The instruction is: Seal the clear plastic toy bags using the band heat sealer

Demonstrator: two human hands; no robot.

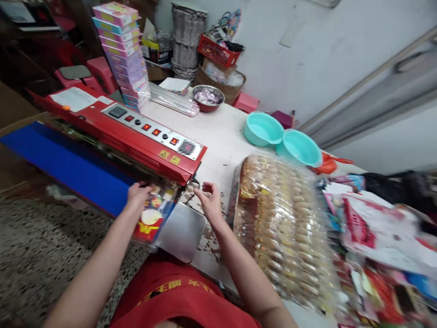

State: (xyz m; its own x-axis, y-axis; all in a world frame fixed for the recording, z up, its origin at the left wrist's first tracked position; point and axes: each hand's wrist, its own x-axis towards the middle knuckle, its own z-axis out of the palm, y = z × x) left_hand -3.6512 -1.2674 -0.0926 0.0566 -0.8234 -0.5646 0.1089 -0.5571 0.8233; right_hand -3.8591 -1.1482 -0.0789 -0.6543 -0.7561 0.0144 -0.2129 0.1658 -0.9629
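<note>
My left hand [137,198] is closed on the upper edge of a colourful printed plastic bag [150,223], its fingers partly hidden at the slot of a red band sealer [160,152]. The bag hangs over the near end of the sealer's blue belt [71,166] and beside a metal scale plate [182,232]. My right hand [210,201] is raised to the right of the sealer's end, holding nothing, thumb and fingers apart. A dark cord [194,184] shows just left of its fingers.
A large pack of clear-wrapped brown pieces [283,218] stands to my right. Behind it sit two turquoise basins [262,128]. A tall stack of boxes [126,59] rises behind the sealer, near a metal bowl [208,96]. Bags and wrappers [382,228] crowd the far right.
</note>
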